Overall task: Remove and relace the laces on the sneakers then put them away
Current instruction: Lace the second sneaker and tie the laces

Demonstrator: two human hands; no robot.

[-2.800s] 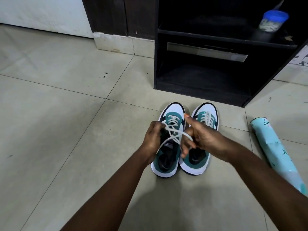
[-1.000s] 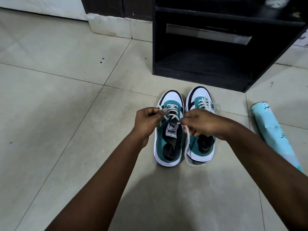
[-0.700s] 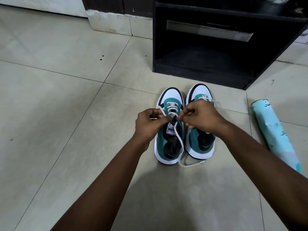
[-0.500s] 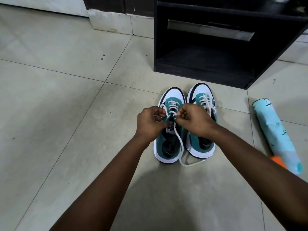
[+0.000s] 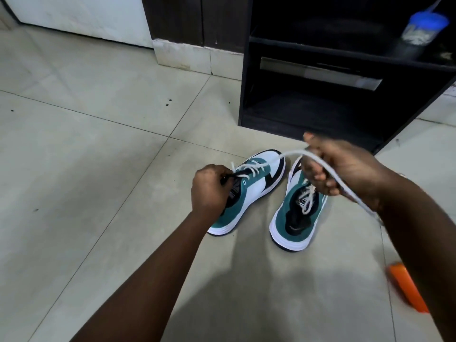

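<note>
Tongue label (image 5: pixel 302 200) on right sneaker (image 5: pixel 296 213) unreadable.

A floor of large pale tiles (image 5: pixel 81 169) with thin dark grout lines fills most of the view, marked by a few small dark specks. At the upper right stands a black open-fronted cabinet (image 5: pixel 246 95) set directly on the floor, its lower compartment dark inside. A pale strip (image 5: pixel 320 72) is seen across the front beneath its upper shelf. On that shelf, at the far right, a clear container with a blue lid (image 5: pixel 424 28) is placed; its contents are blurred. Behind, a white wall panel (image 5: pixel 81 16) and a dark wooden panel (image 5: pixel 197 18) are seen above a pale skirting block (image 5: pixel 182 55). A blurred orange object (image 5: pixel 407 287) lies on the floor at the lower right.
</note>
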